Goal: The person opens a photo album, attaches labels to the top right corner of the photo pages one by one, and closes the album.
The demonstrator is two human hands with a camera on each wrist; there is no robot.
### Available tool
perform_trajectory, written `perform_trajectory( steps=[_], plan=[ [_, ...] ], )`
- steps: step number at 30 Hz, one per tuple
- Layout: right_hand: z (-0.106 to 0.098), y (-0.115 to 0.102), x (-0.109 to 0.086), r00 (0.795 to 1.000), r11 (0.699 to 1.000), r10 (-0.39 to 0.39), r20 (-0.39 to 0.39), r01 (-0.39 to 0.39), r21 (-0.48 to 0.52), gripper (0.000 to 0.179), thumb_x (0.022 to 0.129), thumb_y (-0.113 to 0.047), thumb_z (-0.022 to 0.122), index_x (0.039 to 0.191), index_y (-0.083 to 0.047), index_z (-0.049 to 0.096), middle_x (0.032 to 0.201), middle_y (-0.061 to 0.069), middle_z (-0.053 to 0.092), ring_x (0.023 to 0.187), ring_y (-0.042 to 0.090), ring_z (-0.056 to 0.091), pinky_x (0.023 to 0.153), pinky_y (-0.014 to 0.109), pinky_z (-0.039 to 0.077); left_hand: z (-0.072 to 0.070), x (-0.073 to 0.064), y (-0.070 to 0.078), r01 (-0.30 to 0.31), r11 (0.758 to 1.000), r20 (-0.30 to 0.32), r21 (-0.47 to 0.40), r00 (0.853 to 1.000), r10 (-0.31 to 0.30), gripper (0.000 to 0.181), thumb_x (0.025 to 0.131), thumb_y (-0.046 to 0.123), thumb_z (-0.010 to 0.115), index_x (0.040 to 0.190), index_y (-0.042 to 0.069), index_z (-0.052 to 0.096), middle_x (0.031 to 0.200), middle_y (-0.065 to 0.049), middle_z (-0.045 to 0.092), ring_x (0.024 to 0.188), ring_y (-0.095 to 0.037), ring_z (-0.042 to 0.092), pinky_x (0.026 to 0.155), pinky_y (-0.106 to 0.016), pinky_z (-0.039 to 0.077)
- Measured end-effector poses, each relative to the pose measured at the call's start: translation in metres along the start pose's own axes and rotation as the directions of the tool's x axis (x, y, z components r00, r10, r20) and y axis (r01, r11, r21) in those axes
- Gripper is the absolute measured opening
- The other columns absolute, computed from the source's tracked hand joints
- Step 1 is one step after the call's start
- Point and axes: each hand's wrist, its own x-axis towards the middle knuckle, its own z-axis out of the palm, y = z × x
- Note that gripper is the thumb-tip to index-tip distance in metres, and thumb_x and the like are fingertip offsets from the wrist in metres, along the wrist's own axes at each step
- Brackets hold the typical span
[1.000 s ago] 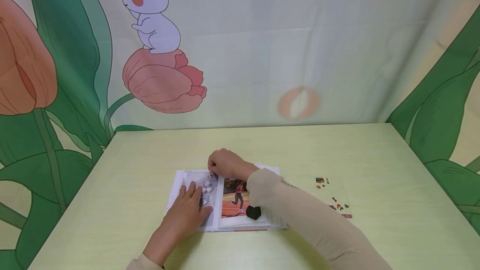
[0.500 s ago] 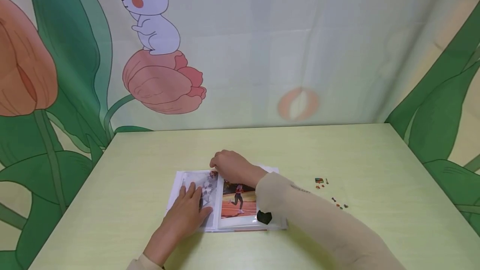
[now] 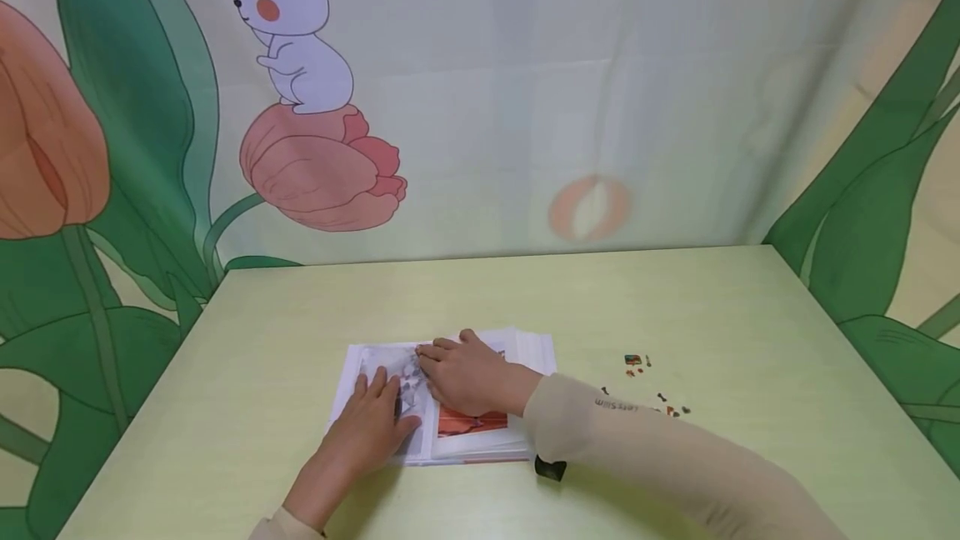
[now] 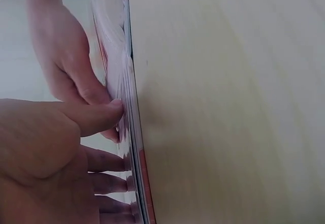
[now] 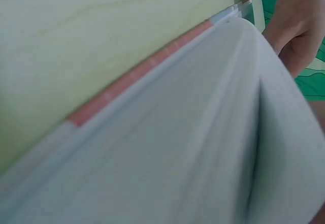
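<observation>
An open photo album (image 3: 480, 446) lies on the table. Its left page carries a greyish picture (image 3: 409, 390), its right page a colour photo (image 3: 472, 425) with a reddish ground, mostly covered by my right hand. My left hand (image 3: 366, 419) rests on the left page with fingers spread; in the left wrist view the thumb of this left hand (image 4: 45, 158) lies at the page edges. My right hand (image 3: 467, 375) reaches across the fold, its extended fingertips touching the upper right corner of the left page. Whatever lies under those fingertips is hidden.
To the right of the album several small colourful sticker-like pieces (image 3: 633, 360) lie on the pale table (image 3: 712, 307). A printed curtain (image 3: 450, 107) hangs behind the table's far edge. The album's loose pages (image 5: 177, 122) bulge upward in the right wrist view.
My right hand lets go of a small dark-red piece at the page's top corner. It then drops lower and flattens, fingers pressing there. My left hand stays put.
</observation>
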Motion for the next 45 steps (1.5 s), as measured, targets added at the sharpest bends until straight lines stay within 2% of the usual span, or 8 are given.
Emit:
perform_trajectory(
  steps=[8, 16, 22, 26, 29, 33, 40, 45],
  plan=[
    [-0.001, -0.002, 0.003, 0.996, 0.995, 0.071, 0.062, -0.075, 0.058, 0.061, 0.111, -0.048, 0.037, 0.162, -0.015, 0.036, 0.167, -0.001, 0.033, 0.153, 0.021, 0.03, 0.119, 0.057, 0.031, 0.0, 0.002, -0.001, -0.007, 1.0, 0.028, 0.027, 1.0, 0.006, 0.066, 0.101, 0.028, 0.068, 0.145, -0.015, 0.045, 0.156, -0.04, 0.031, 0.144, -0.063, 0.022, 0.116, -0.066, 0.027],
    [0.002, 0.003, 0.011, 0.984, 0.985, 0.138, 0.116, -0.148, 0.088, 0.067, 0.109, -0.054, 0.039, 0.164, -0.018, 0.031, 0.169, 0.0, 0.029, 0.155, 0.021, 0.024, 0.12, 0.058, 0.027, 0.001, 0.003, -0.001, -0.031, 0.999, 0.046, 0.033, 0.998, 0.029, 0.067, 0.102, 0.028, 0.067, 0.146, -0.017, 0.044, 0.156, -0.041, 0.03, 0.144, -0.063, 0.022, 0.117, -0.066, 0.027],
    [0.004, 0.005, 0.011, 0.986, 0.982, 0.135, 0.1, -0.146, 0.118, 0.067, 0.109, -0.054, 0.038, 0.164, -0.016, 0.03, 0.17, 0.002, 0.026, 0.156, 0.022, 0.021, 0.121, 0.057, 0.027, 0.001, 0.003, 0.0, -0.026, 0.999, 0.045, 0.028, 0.999, 0.025, 0.067, 0.102, 0.028, 0.067, 0.145, -0.017, 0.044, 0.156, -0.042, 0.029, 0.144, -0.063, 0.022, 0.116, -0.066, 0.027],
    [0.002, -0.001, 0.008, 0.992, 0.988, 0.099, 0.078, -0.108, 0.112, 0.066, 0.11, -0.052, 0.036, 0.164, -0.014, 0.03, 0.17, 0.003, 0.026, 0.156, 0.021, 0.021, 0.121, 0.056, 0.027, 0.001, 0.003, -0.001, -0.022, 1.0, 0.049, 0.016, 0.999, 0.022, 0.066, 0.101, 0.027, 0.067, 0.145, -0.017, 0.044, 0.156, -0.042, 0.029, 0.144, -0.064, 0.022, 0.116, -0.067, 0.027],
    [-0.001, -0.006, 0.006, 0.992, 0.99, 0.078, 0.099, -0.088, 0.106, 0.065, 0.11, -0.05, 0.036, 0.164, -0.013, 0.03, 0.169, 0.002, 0.027, 0.156, 0.02, 0.022, 0.121, 0.057, 0.026, 0.002, 0.002, -0.001, -0.022, 1.0, 0.046, 0.01, 0.999, 0.022, 0.066, 0.102, 0.027, 0.067, 0.146, -0.017, 0.043, 0.156, -0.042, 0.029, 0.144, -0.064, 0.021, 0.116, -0.067, 0.027],
    [-0.002, -0.006, 0.01, 0.986, 0.991, 0.095, 0.136, -0.107, 0.081, 0.064, 0.111, -0.049, 0.036, 0.164, -0.015, 0.029, 0.17, 0.001, 0.026, 0.156, 0.02, 0.023, 0.122, 0.057, 0.026, 0.001, 0.001, -0.001, -0.026, 1.0, 0.044, 0.004, 0.999, 0.026, 0.066, 0.102, 0.027, 0.067, 0.145, -0.017, 0.044, 0.156, -0.042, 0.029, 0.144, -0.064, 0.021, 0.116, -0.068, 0.027],
    [-0.001, 0.0, 0.018, 0.979, 0.983, 0.142, 0.147, -0.157, 0.094, 0.066, 0.11, -0.051, 0.037, 0.165, -0.017, 0.027, 0.171, -0.001, 0.023, 0.156, 0.019, 0.021, 0.122, 0.057, 0.024, -0.001, 0.0, 0.001, -0.022, 1.0, 0.036, -0.002, 0.999, 0.022, 0.066, 0.101, 0.027, 0.067, 0.146, -0.017, 0.044, 0.157, -0.041, 0.029, 0.144, -0.063, 0.021, 0.116, -0.067, 0.027],
    [-0.001, 0.001, 0.02, 0.979, 0.982, 0.148, 0.139, -0.162, 0.096, 0.067, 0.109, -0.053, 0.039, 0.165, -0.018, 0.028, 0.17, -0.001, 0.025, 0.156, 0.02, 0.021, 0.122, 0.057, 0.025, -0.001, 0.0, 0.0, -0.021, 1.0, 0.035, -0.003, 0.999, 0.021, 0.066, 0.102, 0.026, 0.067, 0.146, -0.017, 0.043, 0.156, -0.041, 0.029, 0.144, -0.063, 0.021, 0.117, -0.066, 0.026]
  ],
)
